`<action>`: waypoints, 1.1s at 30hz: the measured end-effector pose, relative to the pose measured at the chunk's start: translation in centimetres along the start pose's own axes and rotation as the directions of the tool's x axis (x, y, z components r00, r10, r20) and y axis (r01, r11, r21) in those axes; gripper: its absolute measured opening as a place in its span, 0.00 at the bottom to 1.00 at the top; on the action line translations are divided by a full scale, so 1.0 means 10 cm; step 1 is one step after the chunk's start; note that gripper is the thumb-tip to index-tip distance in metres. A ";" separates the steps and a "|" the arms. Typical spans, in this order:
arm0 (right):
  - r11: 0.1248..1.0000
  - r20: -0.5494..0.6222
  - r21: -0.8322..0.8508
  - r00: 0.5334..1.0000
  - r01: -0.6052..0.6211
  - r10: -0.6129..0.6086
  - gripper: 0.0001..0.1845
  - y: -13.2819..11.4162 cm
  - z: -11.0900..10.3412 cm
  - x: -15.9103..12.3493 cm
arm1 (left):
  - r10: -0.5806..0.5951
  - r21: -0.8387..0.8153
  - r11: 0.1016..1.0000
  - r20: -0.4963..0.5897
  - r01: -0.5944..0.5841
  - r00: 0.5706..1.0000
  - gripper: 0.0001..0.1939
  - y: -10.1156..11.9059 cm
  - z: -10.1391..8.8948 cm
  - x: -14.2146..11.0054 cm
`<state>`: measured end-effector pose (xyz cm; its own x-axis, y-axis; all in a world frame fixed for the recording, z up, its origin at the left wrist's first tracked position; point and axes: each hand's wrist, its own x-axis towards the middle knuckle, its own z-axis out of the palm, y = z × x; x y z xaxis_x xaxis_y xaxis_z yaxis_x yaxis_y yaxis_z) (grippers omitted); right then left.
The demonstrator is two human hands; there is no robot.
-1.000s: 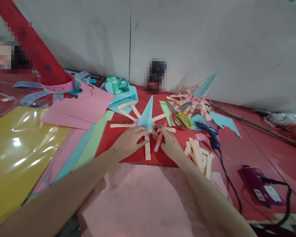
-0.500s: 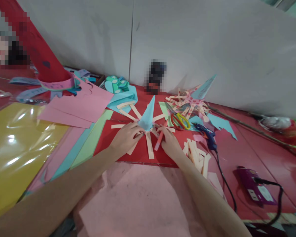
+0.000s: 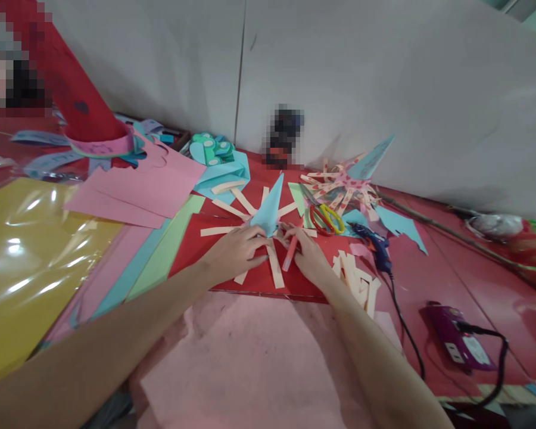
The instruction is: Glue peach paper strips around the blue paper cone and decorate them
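Observation:
A light blue paper cone [image 3: 268,208] stands on a red sheet [image 3: 187,250], with cream paper strips [image 3: 276,268] spread outward around its base. At the cone's lower left is my left hand [image 3: 236,251]; its fingertips reach the base, thumb and fingers apart, and I see nothing gripped. My right hand [image 3: 310,256] is closed on a red marker [image 3: 290,253], which slants down in the palm. Its thumb and fingertips are at the cone's right base; whether they also pinch a strip is too small to tell.
To the right lie a pile of cream strips [image 3: 361,286], scissors [image 3: 328,219], a blue glue gun [image 3: 377,247] and a purple power socket [image 3: 458,336]. Another cone with strips [image 3: 361,170] stands behind. Pink sheets [image 3: 138,190] and a red paper tube [image 3: 89,101] are at left.
My left thumb has moved away from its fingers, and the hand has loosened at the cone's base. The front strip has tilted slightly to the right. My right hand still holds the marker.

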<state>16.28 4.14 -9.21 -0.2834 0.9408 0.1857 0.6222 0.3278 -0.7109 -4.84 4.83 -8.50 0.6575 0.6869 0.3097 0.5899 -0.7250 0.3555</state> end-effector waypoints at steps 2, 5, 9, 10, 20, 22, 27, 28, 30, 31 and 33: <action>1.000 0.009 -0.002 1.000 -0.014 0.014 0.14 0.00 0.00 0.00 | 0.010 0.019 1.000 0.039 -0.011 0.999 0.14 0.00 0.01 0.00; 1.000 0.010 -0.007 1.000 -0.021 0.021 0.16 0.00 -0.01 0.00 | -0.014 0.026 1.000 0.053 0.012 0.999 0.16 0.00 0.00 0.01; 1.000 -0.023 -0.018 1.000 -0.013 0.012 0.13 -0.01 0.02 -0.01 | -0.039 0.044 0.998 0.034 0.038 0.999 0.14 0.01 -0.01 0.00; 1.000 -0.036 -0.020 0.999 -0.011 0.010 0.11 -0.02 0.03 -0.01 | -0.040 0.051 0.998 0.032 0.038 0.999 0.14 0.01 0.00 0.00; 0.919 -0.377 0.393 0.917 0.028 0.133 0.14 -0.25 0.03 -0.04 | -0.058 0.000 0.998 0.061 0.058 0.996 0.09 -0.02 -0.03 0.02; 0.850 -0.267 0.527 0.949 -0.003 0.169 0.21 -0.24 0.04 -0.05 | -0.073 -0.035 0.997 0.065 0.075 0.995 0.08 -0.02 -0.04 0.04; 0.705 -0.087 0.698 0.963 -0.123 0.254 0.29 -0.18 0.07 0.00 | -0.079 -0.072 0.994 0.038 0.082 0.996 0.09 -0.04 -0.02 0.05; 0.670 -0.077 0.728 0.954 -0.143 0.288 0.29 -0.18 0.07 0.02 | -0.079 -0.077 0.994 0.031 0.081 0.996 0.09 -0.04 -0.02 0.05; 0.590 -0.061 0.786 0.927 -0.185 0.371 0.28 -0.17 0.05 0.06 | -0.084 -0.087 0.993 0.025 0.086 0.996 0.09 -0.05 -0.01 0.05; 0.557 -0.055 0.806 0.911 -0.202 0.409 0.28 -0.17 0.05 0.08 | -0.087 -0.092 0.992 0.024 0.089 0.996 0.09 -0.05 0.00 0.05; 0.528 -0.069 0.824 0.887 -0.207 0.456 0.25 -0.17 0.06 0.10 | -0.083 -0.099 0.991 0.024 0.085 0.996 0.10 -0.06 0.00 0.05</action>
<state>14.52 4.51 -8.17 0.0826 0.9903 -0.1121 -0.2145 -0.0922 -0.9724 -4.89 5.59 -8.54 0.6174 0.7434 0.2573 0.5945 -0.6551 0.4663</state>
